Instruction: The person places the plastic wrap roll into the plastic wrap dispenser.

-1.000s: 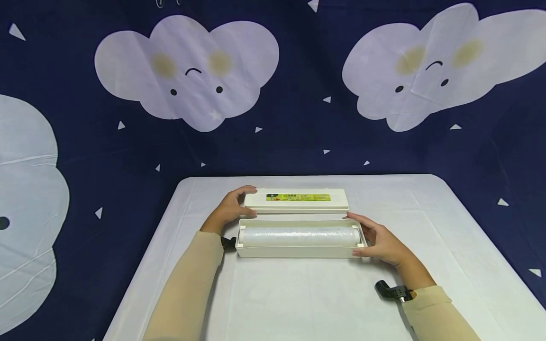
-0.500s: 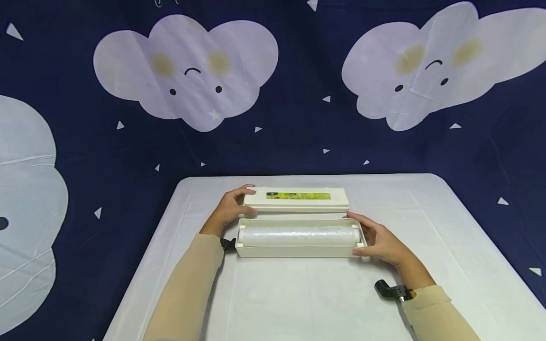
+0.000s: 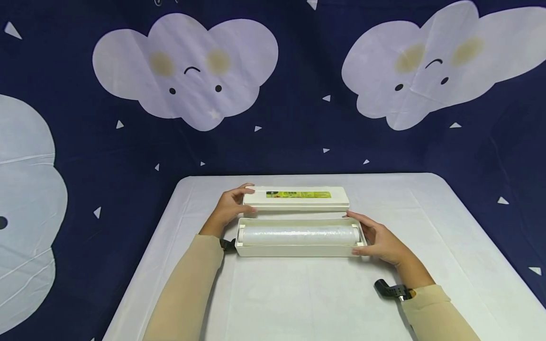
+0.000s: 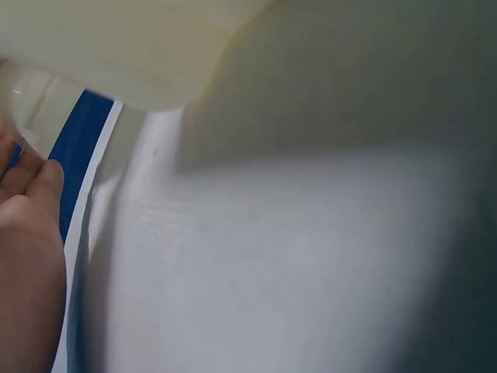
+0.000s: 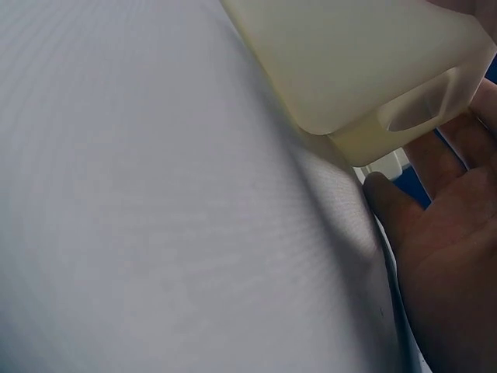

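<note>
The left hand [image 3: 226, 208] grips the left end of the lid [image 3: 296, 202]; the lid lies just behind the box [image 3: 298, 251] with its roll [image 3: 298, 235] inside, long axes parallel, running side to side; the right hand [image 3: 387, 244] grips the box's right end.

You've got smooth, pale plastic on the lid [image 3: 294, 201] and open box [image 3: 298, 251] — and look, the film roll [image 3: 298, 234] shines glossy — while your sleeves [image 3: 184, 289] are matt cloth, the table cover [image 3: 298, 298] lightly creased.
</note>
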`<control>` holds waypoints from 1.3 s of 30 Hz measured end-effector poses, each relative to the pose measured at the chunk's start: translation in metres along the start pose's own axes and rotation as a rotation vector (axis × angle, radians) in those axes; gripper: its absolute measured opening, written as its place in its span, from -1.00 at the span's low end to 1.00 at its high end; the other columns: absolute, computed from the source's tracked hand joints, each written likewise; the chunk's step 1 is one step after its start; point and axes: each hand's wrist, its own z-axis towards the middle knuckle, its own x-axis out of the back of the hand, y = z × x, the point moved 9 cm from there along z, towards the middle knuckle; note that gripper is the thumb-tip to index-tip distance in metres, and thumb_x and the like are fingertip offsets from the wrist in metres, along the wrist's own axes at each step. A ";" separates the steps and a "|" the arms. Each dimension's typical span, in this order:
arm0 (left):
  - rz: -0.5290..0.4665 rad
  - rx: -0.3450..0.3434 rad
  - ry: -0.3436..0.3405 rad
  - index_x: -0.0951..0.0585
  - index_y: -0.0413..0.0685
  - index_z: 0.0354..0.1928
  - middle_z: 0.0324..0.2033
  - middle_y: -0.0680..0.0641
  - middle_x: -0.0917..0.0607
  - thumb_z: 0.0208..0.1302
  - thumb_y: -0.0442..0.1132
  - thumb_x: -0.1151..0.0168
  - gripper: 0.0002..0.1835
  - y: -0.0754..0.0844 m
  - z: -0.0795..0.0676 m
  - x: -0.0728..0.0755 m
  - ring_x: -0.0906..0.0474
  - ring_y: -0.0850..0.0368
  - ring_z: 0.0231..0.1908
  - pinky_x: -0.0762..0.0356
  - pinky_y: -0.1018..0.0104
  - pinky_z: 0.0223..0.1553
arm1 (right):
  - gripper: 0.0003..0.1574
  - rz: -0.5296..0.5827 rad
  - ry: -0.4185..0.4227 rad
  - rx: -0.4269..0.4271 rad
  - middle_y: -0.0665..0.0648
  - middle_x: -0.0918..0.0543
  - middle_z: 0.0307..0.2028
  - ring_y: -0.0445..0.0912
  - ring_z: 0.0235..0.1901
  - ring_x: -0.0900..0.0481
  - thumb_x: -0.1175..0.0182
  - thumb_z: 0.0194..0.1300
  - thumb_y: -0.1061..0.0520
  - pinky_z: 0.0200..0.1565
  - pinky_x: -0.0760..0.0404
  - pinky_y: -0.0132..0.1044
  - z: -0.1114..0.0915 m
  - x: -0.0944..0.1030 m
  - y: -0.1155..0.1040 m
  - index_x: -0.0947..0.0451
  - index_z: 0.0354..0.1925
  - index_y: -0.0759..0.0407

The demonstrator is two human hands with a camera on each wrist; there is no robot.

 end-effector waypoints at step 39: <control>-0.046 -0.033 0.020 -0.70 -0.41 0.09 0.37 -0.16 -0.56 -0.12 -0.68 -0.62 -0.39 0.016 -0.015 0.011 -0.40 0.02 0.43 -0.37 0.28 0.38 | 0.34 0.020 0.010 -0.027 0.41 -0.15 0.56 -0.25 0.47 -0.21 -0.63 -0.06 0.45 0.33 -0.35 -0.46 -0.001 -0.002 -0.003 -0.18 0.60 0.29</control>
